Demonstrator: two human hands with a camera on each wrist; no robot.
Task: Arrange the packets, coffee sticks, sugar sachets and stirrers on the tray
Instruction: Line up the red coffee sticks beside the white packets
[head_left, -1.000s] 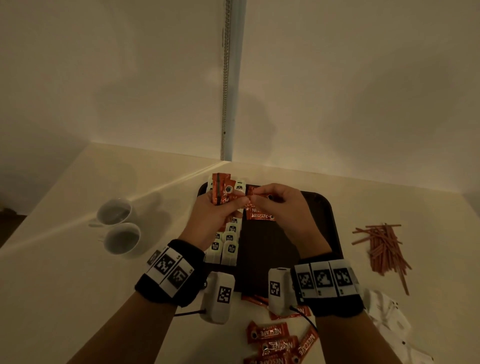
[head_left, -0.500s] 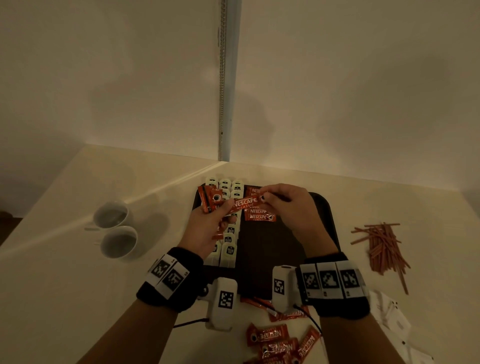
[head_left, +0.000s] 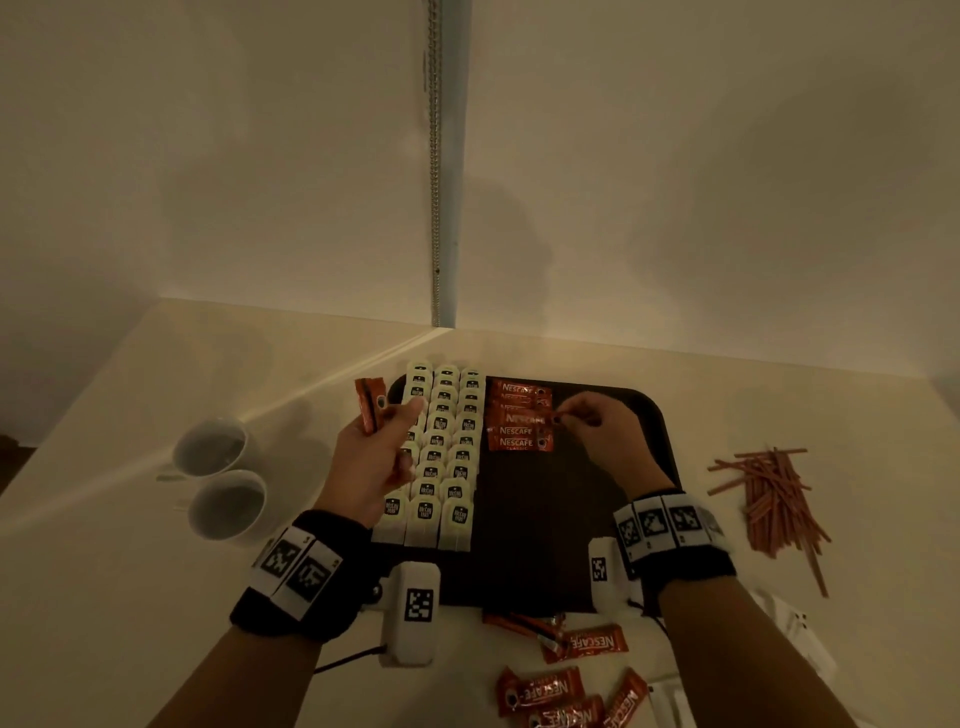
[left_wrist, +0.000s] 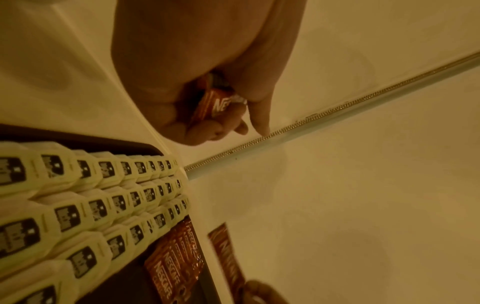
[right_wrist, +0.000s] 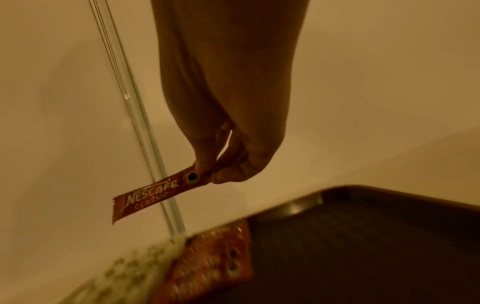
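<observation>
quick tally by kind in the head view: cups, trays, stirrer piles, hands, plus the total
white cups: 2
tray: 1
stirrer pile: 1
hands: 2, the left hand gripping coffee sticks, the right hand pinching one coffee stick
total: 6

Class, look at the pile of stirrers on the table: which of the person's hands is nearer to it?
The right hand. It is over the tray, pinching a coffee stick, with the stirrers off to its right. The left hand, gripping coffee sticks, is at the tray's far left side.
</observation>
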